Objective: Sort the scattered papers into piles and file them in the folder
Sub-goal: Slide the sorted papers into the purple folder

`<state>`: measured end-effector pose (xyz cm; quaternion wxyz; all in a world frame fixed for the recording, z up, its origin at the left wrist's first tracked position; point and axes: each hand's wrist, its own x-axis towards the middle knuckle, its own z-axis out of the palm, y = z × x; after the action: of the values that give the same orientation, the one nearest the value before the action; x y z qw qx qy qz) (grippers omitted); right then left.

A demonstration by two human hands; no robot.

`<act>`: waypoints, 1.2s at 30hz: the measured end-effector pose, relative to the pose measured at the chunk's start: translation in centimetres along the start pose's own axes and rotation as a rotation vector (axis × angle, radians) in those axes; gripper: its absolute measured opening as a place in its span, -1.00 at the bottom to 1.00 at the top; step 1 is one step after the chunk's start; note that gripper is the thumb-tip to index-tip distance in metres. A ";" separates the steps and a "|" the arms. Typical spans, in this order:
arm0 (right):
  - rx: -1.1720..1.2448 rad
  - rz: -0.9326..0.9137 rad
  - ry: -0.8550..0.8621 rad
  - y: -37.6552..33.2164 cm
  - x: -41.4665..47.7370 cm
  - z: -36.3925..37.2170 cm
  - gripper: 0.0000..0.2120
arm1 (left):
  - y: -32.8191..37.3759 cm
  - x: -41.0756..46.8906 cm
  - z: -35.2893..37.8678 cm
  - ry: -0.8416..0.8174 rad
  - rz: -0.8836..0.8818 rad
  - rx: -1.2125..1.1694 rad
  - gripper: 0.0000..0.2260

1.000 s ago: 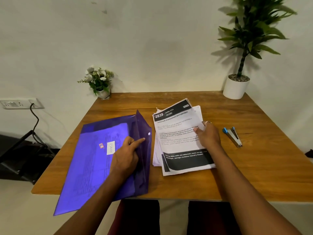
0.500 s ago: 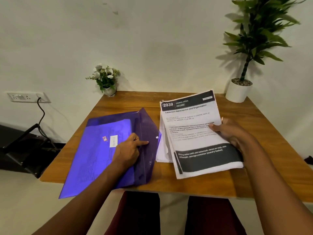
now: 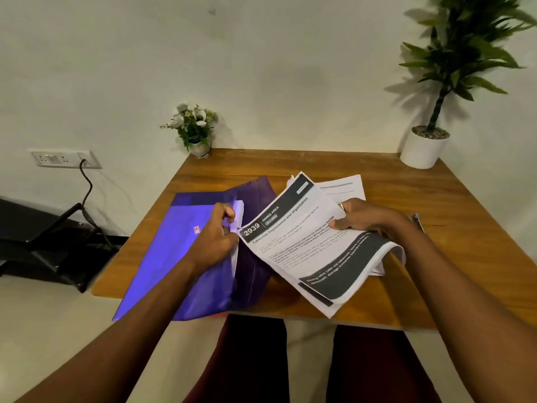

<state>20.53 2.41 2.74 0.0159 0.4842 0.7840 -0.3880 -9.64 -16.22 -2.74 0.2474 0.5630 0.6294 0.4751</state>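
Purple folder [image 3: 180, 251] lies on table's [image 3: 479, 228] left; left hand [image 3: 213, 239], fingers curled, pinches its mouth open. Paper stack [image 3: 308, 257] hangs tilted at that mouth, gripped by right hand [image 3: 366, 218]. Risk: the stack sags, so its corner could snag the lip & sheets buckle.

Reaches forward with both forearms bare. Pinches the open edge of the folder [image 3: 174, 257] with the left hand [image 3: 213, 238], fingers curled, knuckles up. Grips the paper stack [image 3: 305, 257] with the right hand [image 3: 367, 218], thumb on top.
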 end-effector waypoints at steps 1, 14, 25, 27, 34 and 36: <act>-0.006 -0.012 -0.015 -0.1 0.1 0.0 -0.61 | 0.3 0.1 -0.2 -0.030 0.020 0.016 -0.78; -0.038 -0.004 -0.033 -5.6 1.3 1.9 -0.63 | 3.2 0.1 1.0 -0.274 0.079 0.158 -0.64; 0.132 -0.013 0.406 -4.7 2.5 7.1 -0.48 | 3.8 0.6 0.4 -0.369 -0.037 0.047 -0.58; 0.138 -0.028 0.430 -5.0 2.1 7.3 -0.47 | 4.0 0.8 0.2 -0.398 -0.052 0.084 -0.58; 0.466 0.016 0.372 -8.2 1.0 11.8 -0.61 | 4.3 1.6 1.9 -0.152 -0.084 0.091 -0.59; 0.462 0.018 0.363 -9.5 0.5 13.9 -0.47 | 4.2 1.5 2.6 -0.103 -0.069 0.113 -0.60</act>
<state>8.04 -8.02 -1.51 -0.2318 0.5436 0.6607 -0.4629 -5.81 -14.36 0.16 0.2635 0.5777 0.6606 0.4006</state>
